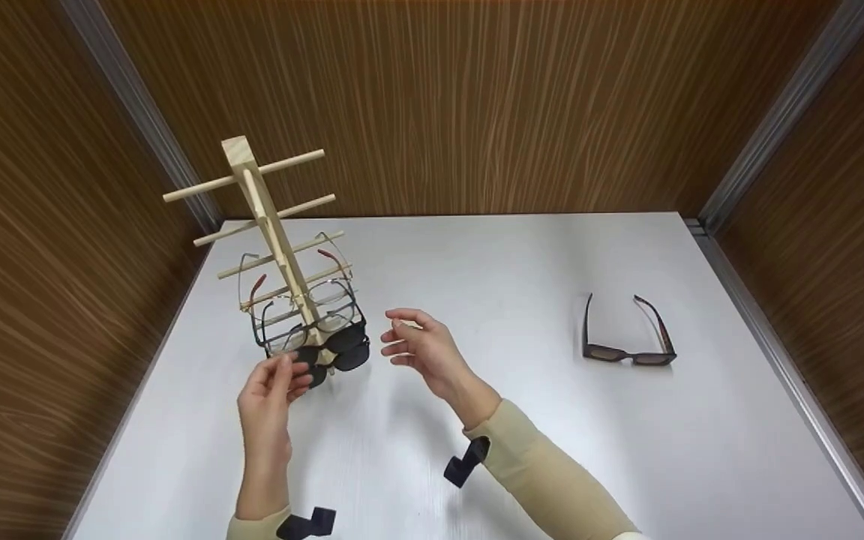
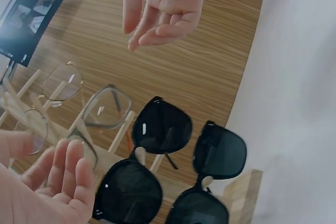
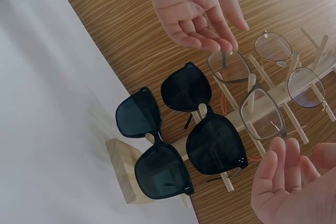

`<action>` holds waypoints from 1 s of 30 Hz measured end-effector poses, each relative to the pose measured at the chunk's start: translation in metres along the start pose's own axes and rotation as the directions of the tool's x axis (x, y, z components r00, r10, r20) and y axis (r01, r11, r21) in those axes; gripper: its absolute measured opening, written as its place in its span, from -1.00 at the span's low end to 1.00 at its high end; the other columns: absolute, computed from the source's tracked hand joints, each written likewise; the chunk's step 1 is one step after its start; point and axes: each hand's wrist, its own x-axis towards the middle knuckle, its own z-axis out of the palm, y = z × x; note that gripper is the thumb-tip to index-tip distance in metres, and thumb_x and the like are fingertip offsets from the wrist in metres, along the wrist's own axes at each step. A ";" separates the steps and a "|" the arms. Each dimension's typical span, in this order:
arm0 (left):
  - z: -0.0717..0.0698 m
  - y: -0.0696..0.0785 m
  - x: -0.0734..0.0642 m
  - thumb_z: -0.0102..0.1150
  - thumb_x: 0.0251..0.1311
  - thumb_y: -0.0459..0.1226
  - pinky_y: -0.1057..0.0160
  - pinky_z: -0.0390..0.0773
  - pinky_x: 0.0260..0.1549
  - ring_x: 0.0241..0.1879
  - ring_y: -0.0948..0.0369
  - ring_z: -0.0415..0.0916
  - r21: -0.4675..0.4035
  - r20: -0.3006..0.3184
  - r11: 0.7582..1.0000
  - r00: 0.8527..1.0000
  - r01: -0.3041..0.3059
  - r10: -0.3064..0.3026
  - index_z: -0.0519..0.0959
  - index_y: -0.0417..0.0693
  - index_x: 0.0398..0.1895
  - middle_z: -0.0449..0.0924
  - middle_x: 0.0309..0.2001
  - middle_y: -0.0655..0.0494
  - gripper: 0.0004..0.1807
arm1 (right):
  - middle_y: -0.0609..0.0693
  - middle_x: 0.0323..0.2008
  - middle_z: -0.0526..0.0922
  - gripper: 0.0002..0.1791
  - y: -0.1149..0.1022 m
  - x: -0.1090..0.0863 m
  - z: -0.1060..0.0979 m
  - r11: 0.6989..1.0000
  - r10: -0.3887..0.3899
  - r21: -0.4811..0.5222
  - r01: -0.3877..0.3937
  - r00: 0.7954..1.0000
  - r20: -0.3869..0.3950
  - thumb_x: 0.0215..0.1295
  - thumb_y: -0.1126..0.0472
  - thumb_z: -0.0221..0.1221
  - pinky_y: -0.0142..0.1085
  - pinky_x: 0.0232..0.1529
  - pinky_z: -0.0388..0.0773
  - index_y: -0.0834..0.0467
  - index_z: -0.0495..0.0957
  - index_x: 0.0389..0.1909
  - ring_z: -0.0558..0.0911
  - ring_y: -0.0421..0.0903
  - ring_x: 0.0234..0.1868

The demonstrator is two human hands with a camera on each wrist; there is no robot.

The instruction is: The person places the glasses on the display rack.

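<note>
A wooden eyewear stand [image 1: 274, 232] with crossing pegs rises at the left of the table. On its lower pegs hang two pairs of dark sunglasses [image 3: 216, 144]. Above them are grey-framed glasses [image 2: 107, 125] with reddish temple tips and thin metal-rimmed glasses [image 3: 307, 106]. My left hand [image 1: 267, 386] is at the stand's left side, fingers loosely bent, thumb apart, holding nothing. To the stand's right my right hand [image 1: 428, 352] hovers with relaxed fingers, also holding nothing. In the right wrist view, fingertips of both hands appear beside opposite ends of the grey frame.
Another pair of dark sunglasses [image 1: 631, 358] lies on the right of the white table [image 1: 522, 285], temples spread toward the back. Wood-grain panels [image 1: 462, 105] enclose the back and sides. More pegs [image 1: 293, 161] stick out near the stand's top.
</note>
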 end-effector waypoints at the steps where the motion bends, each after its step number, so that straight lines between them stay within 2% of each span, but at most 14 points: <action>1: 0.002 -0.002 -0.001 0.07 0.29 -0.21 0.26 0.59 -0.35 -0.41 0.15 0.59 0.006 0.018 1.000 1.000 0.011 -0.012 0.50 -0.37 -0.11 0.60 -0.36 -0.06 -0.67 | 0.08 -0.35 0.60 -0.71 0.001 -0.001 -0.001 1.000 0.002 0.001 -0.002 1.000 -0.001 0.33 0.23 0.08 -0.28 -0.32 0.55 0.20 0.47 0.04 0.65 -0.04 -0.37; 5: 0.007 -0.009 -0.006 0.07 0.29 -0.24 0.25 0.59 -0.33 -0.39 0.13 0.59 0.043 0.085 0.998 0.995 0.049 -0.053 0.49 -0.40 -0.10 0.60 -0.33 -0.13 -0.68 | 0.09 -0.35 0.60 -0.72 0.009 -0.004 -0.008 1.000 0.006 0.003 -0.006 1.000 -0.013 0.33 0.22 0.09 -0.28 -0.33 0.56 0.20 0.49 0.01 0.64 -0.04 -0.38; 8: 0.010 -0.014 -0.008 0.07 0.30 -0.24 0.25 0.58 -0.32 -0.37 0.12 0.59 0.069 0.108 0.996 0.992 0.062 -0.070 0.47 -0.42 -0.08 0.60 -0.31 -0.15 -0.66 | 0.08 -0.36 0.60 -0.74 0.016 -0.005 -0.014 1.000 0.015 0.007 -0.015 1.000 -0.024 0.32 0.20 0.10 -0.27 -0.33 0.56 0.20 0.51 -0.02 0.64 -0.04 -0.37; 17: 0.022 -0.034 -0.013 0.07 0.30 -0.24 0.25 0.57 -0.33 -0.39 0.13 0.59 0.046 0.147 0.991 0.980 0.128 -0.134 0.49 -0.24 -0.11 0.60 -0.34 -0.09 -0.77 | 0.07 -0.37 0.61 -0.73 0.037 -0.010 -0.027 0.998 0.056 0.004 -0.056 0.997 -0.054 0.33 0.18 0.09 -0.26 -0.32 0.57 0.22 0.51 -0.03 0.64 -0.05 -0.37; 24: 0.030 -0.046 -0.017 0.05 0.32 -0.24 0.24 0.57 -0.33 -0.37 0.13 0.58 0.069 0.178 0.987 0.971 0.147 -0.157 0.47 -0.29 -0.08 0.59 -0.32 -0.10 -0.73 | 0.07 -0.33 0.61 -0.69 0.048 -0.016 -0.037 0.997 0.074 0.001 -0.074 0.994 -0.075 0.35 0.16 0.07 -0.24 -0.29 0.58 0.26 0.48 0.00 0.64 -0.04 -0.34; 30: 0.037 -0.056 -0.021 0.05 0.32 -0.22 0.25 0.57 -0.32 -0.35 0.13 0.58 0.106 0.184 0.976 0.961 0.190 -0.207 0.45 -0.31 -0.04 0.60 -0.31 -0.08 -0.68 | 0.06 -0.33 0.60 -0.67 0.054 -0.021 -0.046 0.997 0.076 0.017 -0.075 0.995 -0.067 0.34 0.13 0.08 -0.24 -0.29 0.57 0.26 0.48 0.00 0.63 -0.05 -0.33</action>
